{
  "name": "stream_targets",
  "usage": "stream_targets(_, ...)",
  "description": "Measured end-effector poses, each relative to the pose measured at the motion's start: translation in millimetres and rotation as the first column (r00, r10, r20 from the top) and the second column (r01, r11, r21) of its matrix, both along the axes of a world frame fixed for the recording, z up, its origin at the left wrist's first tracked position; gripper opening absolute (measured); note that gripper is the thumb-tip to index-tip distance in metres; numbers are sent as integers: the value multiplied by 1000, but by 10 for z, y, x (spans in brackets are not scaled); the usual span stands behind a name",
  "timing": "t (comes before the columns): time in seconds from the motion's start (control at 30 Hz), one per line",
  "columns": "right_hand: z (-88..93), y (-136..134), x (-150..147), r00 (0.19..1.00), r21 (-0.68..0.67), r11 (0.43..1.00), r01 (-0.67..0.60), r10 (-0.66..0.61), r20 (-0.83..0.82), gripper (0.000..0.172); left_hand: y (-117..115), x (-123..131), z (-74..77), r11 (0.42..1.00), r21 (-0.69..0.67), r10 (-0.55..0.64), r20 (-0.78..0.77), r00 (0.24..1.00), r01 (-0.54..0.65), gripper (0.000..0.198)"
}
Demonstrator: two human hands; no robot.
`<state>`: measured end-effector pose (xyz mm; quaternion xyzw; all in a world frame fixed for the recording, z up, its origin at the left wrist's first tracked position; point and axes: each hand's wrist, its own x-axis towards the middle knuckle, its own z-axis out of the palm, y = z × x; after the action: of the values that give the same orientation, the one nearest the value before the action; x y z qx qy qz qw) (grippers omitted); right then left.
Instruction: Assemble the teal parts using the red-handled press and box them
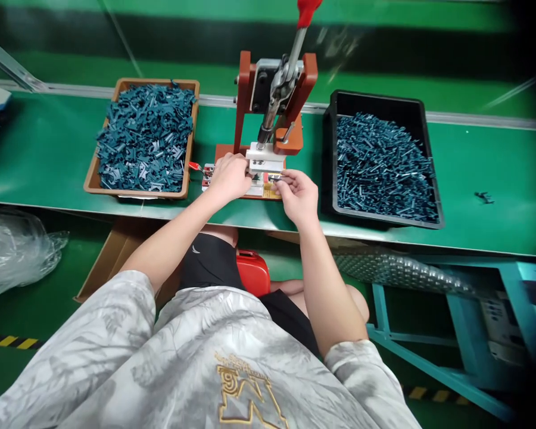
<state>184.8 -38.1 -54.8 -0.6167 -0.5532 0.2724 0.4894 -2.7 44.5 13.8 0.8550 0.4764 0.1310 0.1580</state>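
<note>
A hand press (272, 107) with orange-brown uprights and a red-tipped lever stands in the middle of the bench. Under its pale pressing block (265, 159) lies a small fixture (254, 189) with metal and yellow parts. My left hand (230, 177) reaches to the fixture's left side, fingers bent in by the block; their tips and anything in them are hidden. From the right, my right hand (300, 195) pinches a small thin dark pin (274, 178) between thumb and forefinger, at the fixture's right end.
Left of the press sits a brown bin (89, 179) of blue-green clip-like parts. A black bin (386, 217) of thin dark parts is on the right. Several loose dark pieces (485, 197) lie beyond it. A small red-handled lever (195, 166) sticks out left of the fixture.
</note>
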Motion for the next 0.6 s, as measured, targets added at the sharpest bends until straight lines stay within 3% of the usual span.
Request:
stream_targets(0.2, 106, 329, -53, 962, 64, 994, -83, 63, 265, 16, 93, -140, 83, 977, -95, -198, -56, 979, 192, 31)
stream_targets(0.33, 63, 431, -104, 968, 81, 987, -138, 117, 224, 16, 122, -191, 75, 973, -82, -217, -19, 976, 215, 32)
stream_targets(0.6, -31, 350, -206, 972, 49, 990, -130, 117, 205, 24, 134, -176, 2, 970, -118, -212, 19, 977, 212, 30)
